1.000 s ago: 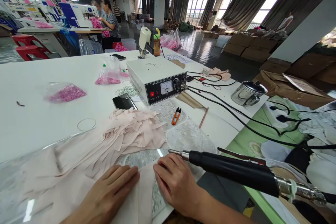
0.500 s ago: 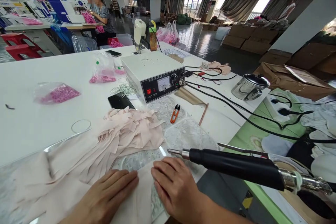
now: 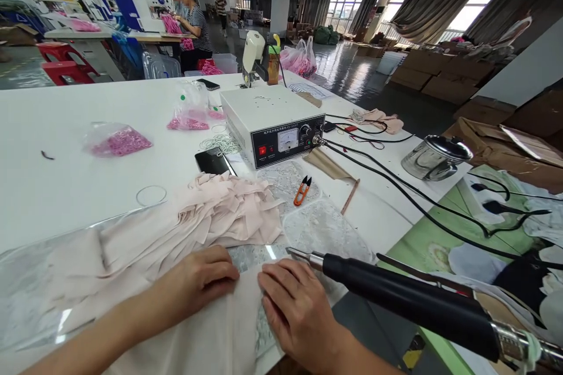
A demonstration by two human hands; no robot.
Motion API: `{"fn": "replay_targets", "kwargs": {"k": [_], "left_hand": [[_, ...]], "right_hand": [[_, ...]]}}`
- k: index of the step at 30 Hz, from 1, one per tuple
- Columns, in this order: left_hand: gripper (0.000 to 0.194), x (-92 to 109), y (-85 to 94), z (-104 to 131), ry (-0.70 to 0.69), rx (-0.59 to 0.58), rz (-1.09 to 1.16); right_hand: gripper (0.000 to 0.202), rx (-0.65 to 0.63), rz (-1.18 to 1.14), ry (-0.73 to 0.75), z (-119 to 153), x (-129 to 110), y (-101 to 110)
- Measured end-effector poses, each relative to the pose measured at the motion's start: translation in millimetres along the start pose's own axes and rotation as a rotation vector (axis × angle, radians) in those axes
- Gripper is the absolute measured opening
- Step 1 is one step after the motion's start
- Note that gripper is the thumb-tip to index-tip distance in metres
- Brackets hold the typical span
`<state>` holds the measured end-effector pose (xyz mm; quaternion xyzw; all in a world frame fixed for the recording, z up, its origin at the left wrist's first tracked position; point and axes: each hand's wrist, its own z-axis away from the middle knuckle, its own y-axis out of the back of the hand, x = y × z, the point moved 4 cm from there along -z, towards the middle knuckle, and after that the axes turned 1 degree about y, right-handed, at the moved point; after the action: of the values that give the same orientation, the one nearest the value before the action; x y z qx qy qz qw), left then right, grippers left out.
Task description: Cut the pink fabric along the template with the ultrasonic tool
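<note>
A pale pink fabric piece (image 3: 240, 310) lies in front of me on a clear, glossy mat (image 3: 325, 228). My left hand (image 3: 206, 278) is at its left side, fingers bent and drawn together with the thumb on the cloth. Over the fabric's right edge rests my right hand (image 3: 297, 299), fingers stretched out and pressing down. Just beyond its knuckles is the metal tip of a black handheld tool (image 3: 396, 287), which lies slanting to the right and is not held. A heap of pale pink fabric strips (image 3: 229, 205) sits beyond my left hand.
Behind the heap stands a white control box (image 3: 285, 135) with cables to the right. Orange thread snips (image 3: 302, 190), a dark phone (image 3: 214, 161), bags of pink pieces (image 3: 121, 140) and a metal cup (image 3: 437, 158) lie around it. A person (image 3: 197, 29) works at a sewing machine.
My left hand has risen from lying flat to bent, gathered fingers, its forearm now showing farther left. The right hand stays on the fabric's edge. The view has shifted slightly left.
</note>
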<state>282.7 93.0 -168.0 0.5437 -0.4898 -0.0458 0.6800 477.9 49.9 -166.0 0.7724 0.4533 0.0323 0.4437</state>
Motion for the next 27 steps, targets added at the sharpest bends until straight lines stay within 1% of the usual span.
{"fn": "replay_targets", "kwargs": {"k": [3,6,11,15,19,22,23,24,25,26,27], "left_hand": [[0.02,0,4.8,-4,0.029,-0.034,-0.018],[0.018,4,9.9,-9,0.016,-0.085,-0.051],[0.037,11,14.5,-15,-0.058,-0.185,-0.241],[0.039,14,18.1,-18,-0.089,-0.197,-0.298],[0.042,14,19.1,-21,-0.079,-0.227,-0.324],[0.046,11,18.5,-21,-0.068,-0.249,-0.331],[0.046,11,18.6,-21,-0.064,-0.251,-0.331],[0.046,11,18.6,-22,-0.06,-0.258,-0.329],[0.046,11,18.8,-22,-0.056,-0.267,-0.327],[0.045,11,19.0,-22,-0.051,-0.279,-0.326],[0.045,11,19.3,-22,-0.044,-0.294,-0.327]], "right_hand": [[0.023,-0.008,0.001,-0.009,0,0,1],[0.022,-0.008,0.026,-0.024,1,0,2],[0.024,-0.007,0.071,-0.021,4,0,2],[0.024,-0.008,0.083,-0.009,3,0,1],[0.026,-0.014,0.054,-0.017,2,3,5],[0.028,0.025,-0.043,-0.022,17,9,16],[0.026,0.048,-0.091,-0.05,27,13,22],[0.023,0.091,-0.137,-0.112,38,18,28],[0.019,0.121,-0.181,-0.209,50,25,35],[0.015,0.163,-0.232,-0.342,63,33,41],[0.014,0.245,-0.285,-0.51,76,43,49]]}}
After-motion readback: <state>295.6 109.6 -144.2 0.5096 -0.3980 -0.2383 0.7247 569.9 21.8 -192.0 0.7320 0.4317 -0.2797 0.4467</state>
